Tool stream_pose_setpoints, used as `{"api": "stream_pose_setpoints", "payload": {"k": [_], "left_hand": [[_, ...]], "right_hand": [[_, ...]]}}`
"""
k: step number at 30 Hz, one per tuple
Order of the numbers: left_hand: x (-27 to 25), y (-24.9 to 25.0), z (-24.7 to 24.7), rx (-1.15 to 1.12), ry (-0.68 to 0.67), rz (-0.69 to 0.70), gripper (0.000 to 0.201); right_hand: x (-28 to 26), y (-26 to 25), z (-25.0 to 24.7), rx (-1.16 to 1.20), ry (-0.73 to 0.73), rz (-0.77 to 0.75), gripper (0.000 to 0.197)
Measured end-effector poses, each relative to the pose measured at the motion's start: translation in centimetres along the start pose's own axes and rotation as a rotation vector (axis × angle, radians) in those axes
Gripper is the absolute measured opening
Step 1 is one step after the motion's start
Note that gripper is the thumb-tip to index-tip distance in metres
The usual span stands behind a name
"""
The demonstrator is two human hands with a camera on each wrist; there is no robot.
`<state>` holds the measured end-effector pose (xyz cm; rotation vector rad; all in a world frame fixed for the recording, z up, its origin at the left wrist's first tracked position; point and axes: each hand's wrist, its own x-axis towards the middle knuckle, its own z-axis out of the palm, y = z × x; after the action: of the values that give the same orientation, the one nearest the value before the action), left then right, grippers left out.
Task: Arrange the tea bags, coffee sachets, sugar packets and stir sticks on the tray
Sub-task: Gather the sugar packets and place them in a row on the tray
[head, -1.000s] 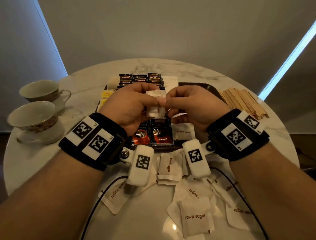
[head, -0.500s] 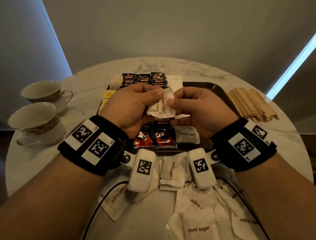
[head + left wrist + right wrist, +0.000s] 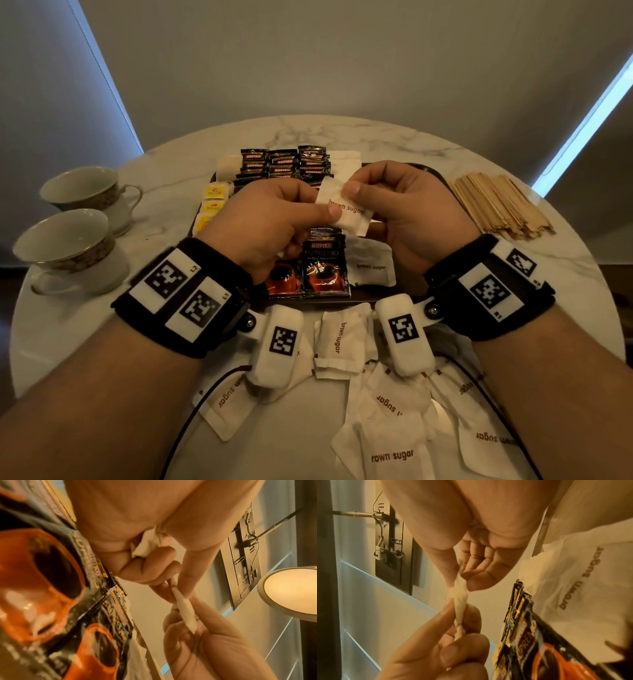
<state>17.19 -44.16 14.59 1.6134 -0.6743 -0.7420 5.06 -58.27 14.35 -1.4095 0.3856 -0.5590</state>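
Nearest the person, at the round table's [image 3: 428, 137] front edge, loose brown sugar packets [image 3: 337, 337] lie scattered on the marble, some on top of each other, so little bare room is left there. Just past them sits the dark tray [image 3: 371, 293]. Above it both hands share one sugar packet [image 3: 346, 207]. The left hand [image 3: 270, 226] pinches its lower corner with thumb and finger, and its curled fingers also hold a second bit of white paper (it shows in the left wrist view). The right hand [image 3: 407, 212] pinches the upper corner, its other fingers loosely bent.

On the tray lie two red and black coffee sachets [image 3: 323, 267], one sugar packet [image 3: 371, 265] beside them, yellow tea bags [image 3: 214, 205] at the left, and small dark sachets [image 3: 284, 162] at the back. Stir sticks [image 3: 496, 205] are piled on the table right of the tray. Two cups [image 3: 72, 243] stand at the left edge.
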Motion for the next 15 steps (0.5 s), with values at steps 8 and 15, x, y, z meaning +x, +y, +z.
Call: {"api": "stream_pose_setpoints", "payload": {"k": [8, 15], "left_hand": [[0.2, -0.1, -0.2, -0.012, 0.041, 0.037, 0.014], [-0.1, 0.3, -0.1, -0.021, 0.032, -0.003, 0.019]], "right_hand": [[-0.2, -0.9, -1.3, -0.163, -0.076, 0.079, 0.026], [-1.1, -1.3, -1.7, -0.314, 0.019, 0.170, 0.008]]}}
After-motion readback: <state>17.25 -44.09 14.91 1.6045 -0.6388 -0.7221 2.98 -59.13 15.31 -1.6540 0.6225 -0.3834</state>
